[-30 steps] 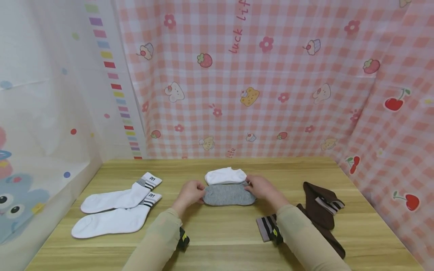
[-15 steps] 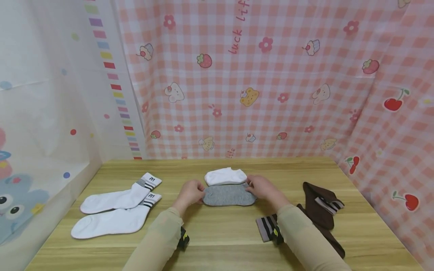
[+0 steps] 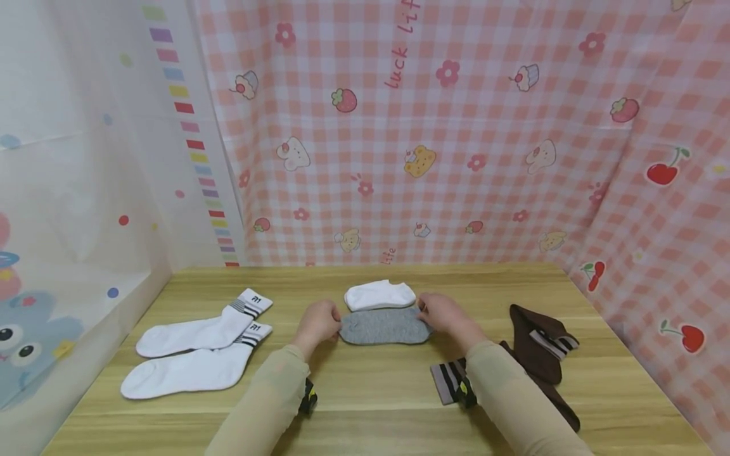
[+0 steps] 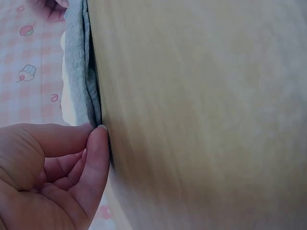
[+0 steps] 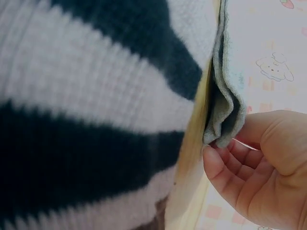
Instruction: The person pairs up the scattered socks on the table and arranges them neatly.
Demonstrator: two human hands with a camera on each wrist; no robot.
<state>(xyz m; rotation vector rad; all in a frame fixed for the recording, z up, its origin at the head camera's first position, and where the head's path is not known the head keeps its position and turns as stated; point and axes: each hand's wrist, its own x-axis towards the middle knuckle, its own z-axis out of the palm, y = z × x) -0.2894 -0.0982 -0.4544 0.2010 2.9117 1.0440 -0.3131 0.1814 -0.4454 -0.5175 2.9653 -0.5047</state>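
Note:
A grey low-cut sock (image 3: 384, 327) lies flat across the middle of the table, with layers showing along its edge in both wrist views. My left hand (image 3: 318, 324) is at its left end, where thumb and index fingertip pinch the tip (image 4: 85, 103). At the opposite end my right hand (image 3: 447, 315) grips the corner, thumb above and fingers curled below the grey fabric (image 5: 230, 108). Just behind the grey sock, along its far edge, lies a white low-cut sock (image 3: 379, 296), touched by neither hand.
Two white crew socks (image 3: 182, 373) with black stripes lie side by side at the left. Brown socks (image 3: 536, 348) with a striped cuff (image 3: 447, 383) spread at the right, partly under the right forearm. A pink checked curtain (image 3: 365, 158) hangs behind the table (image 3: 365, 424).
My left hand has shifted slightly left at the sock's end. My right hand stays at the right end; the socks have hardly moved.

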